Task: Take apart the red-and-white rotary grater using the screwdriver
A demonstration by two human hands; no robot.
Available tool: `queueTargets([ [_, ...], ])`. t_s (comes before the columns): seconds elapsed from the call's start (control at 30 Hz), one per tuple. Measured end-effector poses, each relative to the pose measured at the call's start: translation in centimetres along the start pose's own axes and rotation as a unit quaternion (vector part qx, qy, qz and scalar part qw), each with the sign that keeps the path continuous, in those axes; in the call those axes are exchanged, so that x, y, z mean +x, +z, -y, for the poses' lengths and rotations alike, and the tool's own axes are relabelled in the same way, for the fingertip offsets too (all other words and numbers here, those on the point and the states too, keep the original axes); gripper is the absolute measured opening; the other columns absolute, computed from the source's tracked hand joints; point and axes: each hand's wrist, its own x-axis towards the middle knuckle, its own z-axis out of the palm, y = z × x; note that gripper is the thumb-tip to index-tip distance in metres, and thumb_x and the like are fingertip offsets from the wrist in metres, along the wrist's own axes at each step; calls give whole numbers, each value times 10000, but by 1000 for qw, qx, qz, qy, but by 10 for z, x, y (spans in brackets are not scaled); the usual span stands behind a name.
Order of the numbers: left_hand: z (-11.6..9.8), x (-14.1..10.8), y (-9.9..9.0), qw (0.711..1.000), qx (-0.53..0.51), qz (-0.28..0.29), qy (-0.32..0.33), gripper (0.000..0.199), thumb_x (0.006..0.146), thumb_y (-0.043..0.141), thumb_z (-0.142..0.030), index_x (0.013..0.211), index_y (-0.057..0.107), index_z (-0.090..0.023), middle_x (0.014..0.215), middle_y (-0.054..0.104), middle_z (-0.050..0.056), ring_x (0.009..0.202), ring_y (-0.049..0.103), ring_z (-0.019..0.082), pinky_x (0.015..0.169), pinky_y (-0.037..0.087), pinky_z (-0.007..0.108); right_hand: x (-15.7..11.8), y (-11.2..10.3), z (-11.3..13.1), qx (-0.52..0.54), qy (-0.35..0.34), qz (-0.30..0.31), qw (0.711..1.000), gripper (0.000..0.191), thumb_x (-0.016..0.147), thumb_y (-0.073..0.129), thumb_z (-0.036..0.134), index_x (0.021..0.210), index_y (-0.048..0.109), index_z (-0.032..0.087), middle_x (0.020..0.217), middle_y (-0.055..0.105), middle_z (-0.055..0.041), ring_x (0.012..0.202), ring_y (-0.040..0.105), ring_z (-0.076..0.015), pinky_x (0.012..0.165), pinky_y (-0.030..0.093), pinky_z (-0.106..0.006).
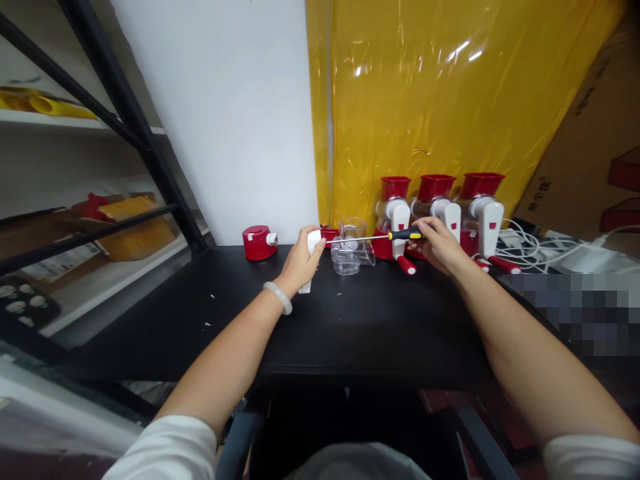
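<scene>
My left hand (pixel 301 259) is closed around a white plastic crank arm (pixel 313 241), which shows above the fingers and below the palm. Pinched at the end of its black-and-yellow handle, a screwdriver (pixel 400 235) lies level in my right hand (pixel 439 243). Its shaft points left toward the crank arm; whether the tip touches it I cannot tell. Behind the shaft stands a clear plastic grater body (pixel 347 263). A red part (pixel 330 235) shows just right of my left fingers, partly hidden. Left of that hand sits a red round base (pixel 259 243) with a white knob.
Several red-and-white rotary graters (pixel 487 213) with cranks line the back right of the black table (pixel 350 333). White cables (pixel 530 247) and a power strip (pixel 593 257) lie at the right. A black-framed shelf (pixel 150 153) rises at left. Small white scraps dot the table.
</scene>
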Motion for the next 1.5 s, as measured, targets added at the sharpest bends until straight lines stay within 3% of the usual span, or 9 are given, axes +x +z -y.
queueTargets([
  [0.37,-2,0,0,1000,-5,0,1,422,999,457,-485,1337,432,-233,702,580,-27,574,613,172,664,551,352,-11,-1,14,50,39,76,995,422,636,858,369,959,593,312,834,652,38,704,634,-143,707,561,-354],
  [0.53,-5,-2,0,1000,14,5,25,415,999,454,-475,1329,452,-222,885,646,32,740,665,200,748,557,367,-13,-2,18,32,1,84,996,381,637,806,300,952,592,317,837,634,40,754,642,-159,735,554,-358],
  [0.67,-4,-2,0,1000,18,7,20,423,997,453,-481,1329,450,-219,894,647,32,729,657,197,739,556,364,-8,-1,14,25,-20,62,998,335,689,796,452,913,600,298,872,639,18,801,653,-173,699,553,-338],
  [0.77,-1,0,0,1000,11,0,6,423,996,454,-483,1326,443,-218,800,617,2,641,629,183,714,558,373,-2,-1,7,8,-8,26,1000,456,727,692,694,852,601,264,807,633,-7,673,629,-171,598,541,-336],
  [0.83,0,1,0,1000,4,-5,1,427,996,457,-484,1327,438,-215,760,598,-9,614,619,178,714,560,382,0,-1,2,-23,2,17,1000,513,732,646,755,834,595,255,684,593,1,553,572,-155,530,513,-324],
  [1.0,1,1,0,1000,-7,-6,4,424,995,460,-485,1328,431,-224,746,594,-11,601,615,174,711,564,387,0,-1,0,-49,-7,23,999,398,712,779,583,822,567,265,625,540,47,468,467,-103,498,491,-283],
  [1.3,-2,-1,0,1000,3,-1,14,409,995,451,-486,1318,446,-234,821,623,11,653,632,179,689,553,356,-9,-1,12,23,3,56,998,295,619,761,240,859,595,285,878,575,31,764,595,-132,648,552,-271],
  [1.4,-2,-1,0,1000,1,-1,17,415,997,451,-482,1323,445,-225,781,608,-3,626,624,176,686,553,358,-10,-1,13,22,-3,59,998,269,632,755,266,849,597,285,862,572,28,759,589,-139,651,552,-279],
  [1.5,-1,0,0,1000,-2,-5,7,424,995,458,-487,1329,441,-227,745,591,-15,593,613,170,675,553,357,-6,-1,10,8,-11,43,999,245,718,732,442,818,590,269,845,588,8,726,591,-156,623,553,-309],
])
